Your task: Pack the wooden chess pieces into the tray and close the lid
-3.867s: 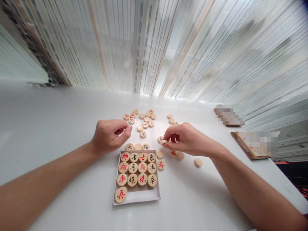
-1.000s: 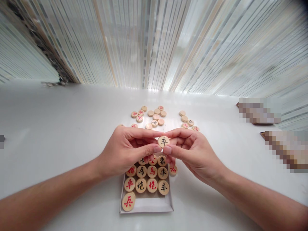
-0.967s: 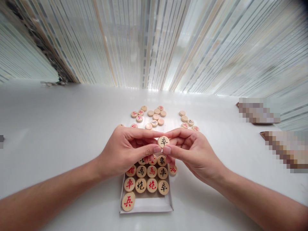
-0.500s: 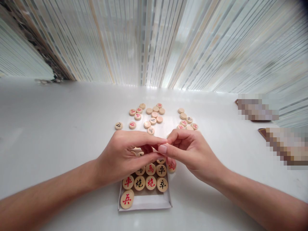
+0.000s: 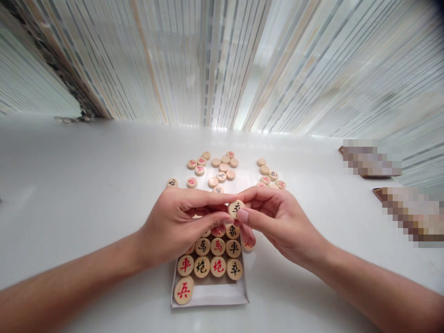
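Note:
Between my two hands, over the far part of a shallow box, is a round wooden Chinese chess piece (image 5: 235, 209) with a black character facing me. My right hand (image 5: 272, 210) pinches it between thumb and fingers. My left hand (image 5: 183, 215) has its thumb and fingertips at the piece's left edge, closed on it too. Below lies the open white box (image 5: 215, 296) with rows of pieces in red and black characters. A red-lettered piece (image 5: 183, 290) sits in its near left corner, on top of another. My hands hide the box's far end.
Loose chess pieces (image 5: 224, 167) lie scattered beyond my hands, some face down. Another group (image 5: 274, 175) is farther right, and a red-lettered piece (image 5: 248, 244) lies beside the box. Two blurred-out objects (image 5: 412, 215) are at the right. A striped string curtain (image 5: 222, 69) hangs behind the white table.
The piece between my fingers has turned so that its black character now shows. My hands have stayed in nearly the same place.

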Demonstrator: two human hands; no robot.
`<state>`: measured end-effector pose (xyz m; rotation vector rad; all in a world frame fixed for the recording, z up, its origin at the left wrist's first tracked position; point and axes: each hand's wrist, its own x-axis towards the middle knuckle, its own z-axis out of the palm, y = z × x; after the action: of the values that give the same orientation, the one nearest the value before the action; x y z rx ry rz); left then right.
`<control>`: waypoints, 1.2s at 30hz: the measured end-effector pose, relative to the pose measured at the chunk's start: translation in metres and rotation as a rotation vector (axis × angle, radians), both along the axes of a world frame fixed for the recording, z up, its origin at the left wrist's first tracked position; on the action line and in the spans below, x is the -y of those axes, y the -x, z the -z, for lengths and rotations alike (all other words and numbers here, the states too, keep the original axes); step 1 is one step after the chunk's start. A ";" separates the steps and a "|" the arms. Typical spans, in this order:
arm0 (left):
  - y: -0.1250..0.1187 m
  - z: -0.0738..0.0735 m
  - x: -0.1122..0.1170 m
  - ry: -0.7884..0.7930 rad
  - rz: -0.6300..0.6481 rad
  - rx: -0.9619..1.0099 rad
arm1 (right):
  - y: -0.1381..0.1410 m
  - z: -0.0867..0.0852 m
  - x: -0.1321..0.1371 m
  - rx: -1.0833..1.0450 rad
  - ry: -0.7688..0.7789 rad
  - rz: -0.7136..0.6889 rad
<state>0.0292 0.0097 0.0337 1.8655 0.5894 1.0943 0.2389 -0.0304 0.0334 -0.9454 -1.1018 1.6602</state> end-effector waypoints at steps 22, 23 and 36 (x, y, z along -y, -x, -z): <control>-0.003 0.001 0.002 -0.035 0.139 0.038 | 0.003 -0.006 0.004 0.090 -0.082 0.044; -0.003 0.001 0.003 -0.020 0.143 0.044 | 0.003 -0.007 0.004 0.090 -0.096 0.043; -0.005 -0.006 0.007 0.318 0.110 0.132 | -0.001 -0.007 0.001 0.105 -0.207 -0.008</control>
<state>0.0340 0.0025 0.0400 1.5215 0.5423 0.9803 0.2398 -0.0319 0.0400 -0.9025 -1.3218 1.4831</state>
